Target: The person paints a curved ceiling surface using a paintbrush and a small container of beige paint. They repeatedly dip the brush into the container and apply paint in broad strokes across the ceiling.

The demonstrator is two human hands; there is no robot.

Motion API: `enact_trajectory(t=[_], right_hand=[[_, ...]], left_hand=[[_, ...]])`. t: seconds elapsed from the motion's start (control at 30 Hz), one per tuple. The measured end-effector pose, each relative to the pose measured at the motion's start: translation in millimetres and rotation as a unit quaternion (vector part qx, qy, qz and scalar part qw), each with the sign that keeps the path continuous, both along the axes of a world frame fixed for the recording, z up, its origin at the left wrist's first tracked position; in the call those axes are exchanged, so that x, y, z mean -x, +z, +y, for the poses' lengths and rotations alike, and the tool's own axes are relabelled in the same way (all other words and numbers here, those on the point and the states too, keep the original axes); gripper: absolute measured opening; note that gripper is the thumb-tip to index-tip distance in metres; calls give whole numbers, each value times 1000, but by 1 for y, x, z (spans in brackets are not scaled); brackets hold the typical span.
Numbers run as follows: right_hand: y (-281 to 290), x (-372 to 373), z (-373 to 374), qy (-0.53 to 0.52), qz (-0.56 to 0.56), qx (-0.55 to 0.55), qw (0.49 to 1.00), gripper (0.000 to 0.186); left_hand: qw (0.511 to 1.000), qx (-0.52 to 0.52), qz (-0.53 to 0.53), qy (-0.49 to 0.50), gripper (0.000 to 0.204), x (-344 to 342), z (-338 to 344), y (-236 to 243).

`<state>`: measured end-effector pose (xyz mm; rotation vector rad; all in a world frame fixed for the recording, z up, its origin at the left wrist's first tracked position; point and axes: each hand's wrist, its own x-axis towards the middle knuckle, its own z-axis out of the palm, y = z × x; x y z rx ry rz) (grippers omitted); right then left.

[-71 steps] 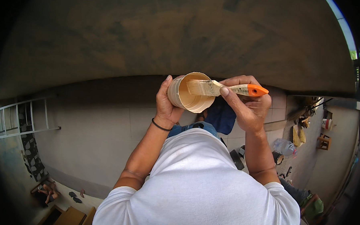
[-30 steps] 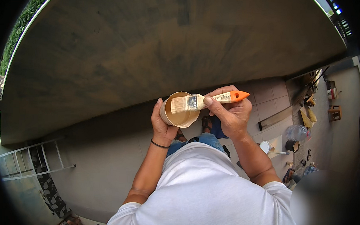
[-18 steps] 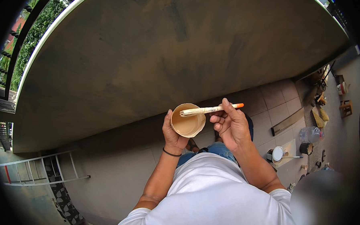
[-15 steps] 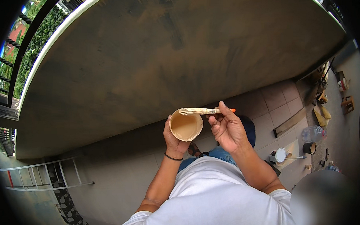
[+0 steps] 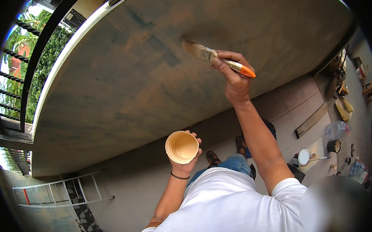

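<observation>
My right hand (image 5: 237,86) is raised and grips a flat paintbrush (image 5: 205,54) by its pale, orange-ended handle. The bristles are at the mottled brown and grey wall (image 5: 112,98); whether they touch it I cannot tell. Lower down, my left hand (image 5: 184,168) is wrapped round a cream-coloured cup (image 5: 181,147), its open mouth facing up. Pale beige liquid or coating shows inside. A dark band circles my left wrist.
An aluminium ladder (image 5: 45,194) stands at lower left. Black twisted railings (image 5: 32,63) rise beyond the wall's pale edge. On the tiled floor at right are a long board (image 5: 311,121), a clear plastic bottle (image 5: 337,130), a black tub (image 5: 333,146) and a white-lidded can (image 5: 303,157).
My right hand has lifted the paintbrush off the cup's rim, up and away to the wall, and its grip has turned over. The cup has dropped slightly lower in view.
</observation>
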<state>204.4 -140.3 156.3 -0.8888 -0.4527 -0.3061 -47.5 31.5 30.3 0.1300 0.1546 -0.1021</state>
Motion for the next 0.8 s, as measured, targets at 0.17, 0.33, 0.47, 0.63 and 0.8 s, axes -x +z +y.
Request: enact_trajectory(t=[0.17, 0.33, 0.47, 0.63, 0.8], right_hand=[[-21, -28, 2, -219, -121, 127, 960, 16], [-20, -7, 2, -287, -179, 133, 932, 26], [-31, 5, 32, -196, -239, 193, 931, 30], [-43, -35, -20, -336, -111, 167, 920, 23], [-48, -35, -27, -460, -113, 151, 868, 19]], left_hand=[[999, -12, 26, 19, 64, 15, 8, 5], [998, -2, 49, 27, 61, 29, 11, 1], [998, -17, 54, 27, 62, 34, 17, 2], [998, -29, 44, 42, 62, 44, 24, 6], [997, -25, 70, 31, 61, 50, 24, -3]])
